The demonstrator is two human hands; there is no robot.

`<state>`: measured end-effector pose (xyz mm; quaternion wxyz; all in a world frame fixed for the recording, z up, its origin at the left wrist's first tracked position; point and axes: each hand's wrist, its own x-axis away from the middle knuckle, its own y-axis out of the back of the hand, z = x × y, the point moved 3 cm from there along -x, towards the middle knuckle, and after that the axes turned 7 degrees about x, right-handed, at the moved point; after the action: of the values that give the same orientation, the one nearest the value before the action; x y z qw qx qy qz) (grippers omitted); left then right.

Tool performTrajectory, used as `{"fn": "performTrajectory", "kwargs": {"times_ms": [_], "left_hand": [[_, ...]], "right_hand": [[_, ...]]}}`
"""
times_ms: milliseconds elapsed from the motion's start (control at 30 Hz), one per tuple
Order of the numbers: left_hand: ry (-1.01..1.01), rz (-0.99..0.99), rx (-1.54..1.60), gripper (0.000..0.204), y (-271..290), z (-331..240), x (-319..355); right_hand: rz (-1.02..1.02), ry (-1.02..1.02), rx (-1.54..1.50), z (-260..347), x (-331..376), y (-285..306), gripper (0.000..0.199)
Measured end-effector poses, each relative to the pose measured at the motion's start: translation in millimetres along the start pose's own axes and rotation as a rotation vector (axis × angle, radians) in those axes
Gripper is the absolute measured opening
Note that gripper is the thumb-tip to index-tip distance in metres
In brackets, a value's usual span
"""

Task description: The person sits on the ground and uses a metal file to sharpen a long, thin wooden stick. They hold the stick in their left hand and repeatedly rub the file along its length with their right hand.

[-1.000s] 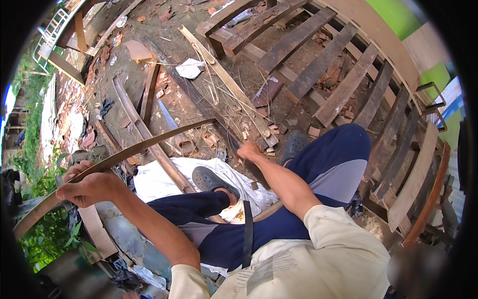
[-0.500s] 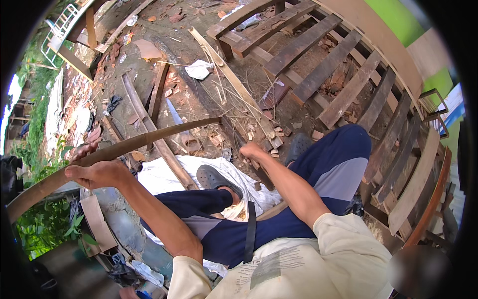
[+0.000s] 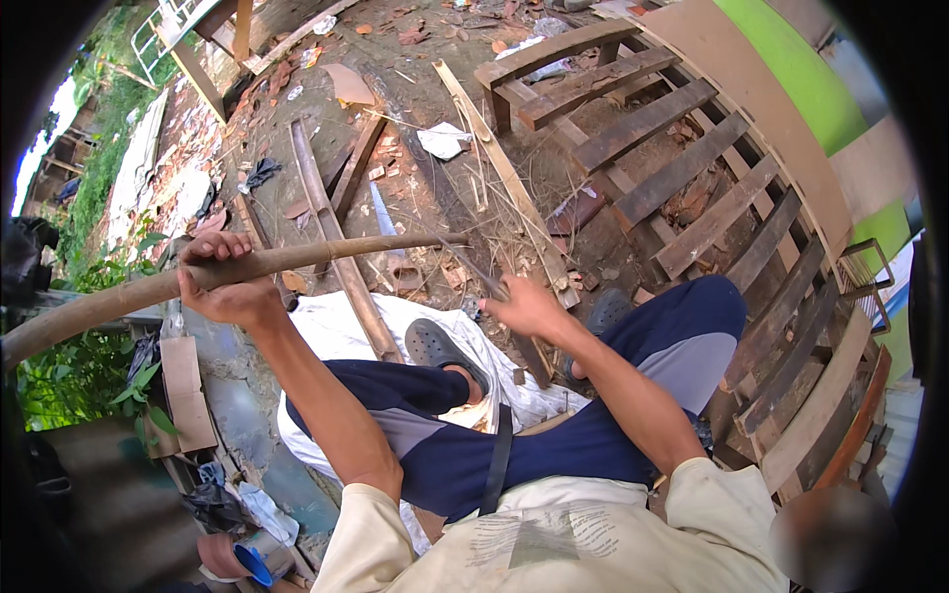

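Bamboo (image 3: 311, 257), clasped by the left hand (image 3: 229, 298), juts out either side (right hand (image 3: 530, 310) clenches a tool (image 3: 489, 285)).

Bright daylight overexposes the far left, and fisheye edges bend.

Bamboo pole (image 3: 346, 245) turned broader side to view, left hand (image 3: 225, 282) farther forward, blade (image 3: 480, 273) in right hand (image 3: 529, 308) now clearer
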<state>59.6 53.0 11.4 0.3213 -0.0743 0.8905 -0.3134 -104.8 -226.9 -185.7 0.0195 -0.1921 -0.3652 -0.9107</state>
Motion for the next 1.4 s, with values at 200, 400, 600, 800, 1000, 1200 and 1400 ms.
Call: {"fn": "performTrajectory", "kwargs": {"times_ms": [200,400,600,800,1000,1200,1400], "left_hand": [[0.147,0.165,0.122,0.044,3,-8,10],[0.244,0.303,0.192,0.047,-7,-10,21],[0.338,0.535,0.291,0.042,-19,-12,31],[0.295,0.634,0.271,0.04,-32,-10,38],[0.292,0.734,0.26,0.041,-47,-7,38],[0.305,0.786,0.287,0.041,-58,-6,41],[0.297,0.759,0.273,0.04,-54,-6,42]], "right_hand": [[-0.033,0.114,-0.101,22,28,-27,0.043],[-0.026,0.322,-0.264,82,53,-21,0.033],[-0.043,0.256,-0.276,66,29,-28,0.021],[-0.018,0.346,-0.356,86,45,-5,0.024],[-0.04,0.334,-0.333,92,49,14,0.021],[-0.014,0.104,-0.361,43,16,-13,0.02],[-0.032,0.233,-0.383,60,23,-14,0.024]]}}
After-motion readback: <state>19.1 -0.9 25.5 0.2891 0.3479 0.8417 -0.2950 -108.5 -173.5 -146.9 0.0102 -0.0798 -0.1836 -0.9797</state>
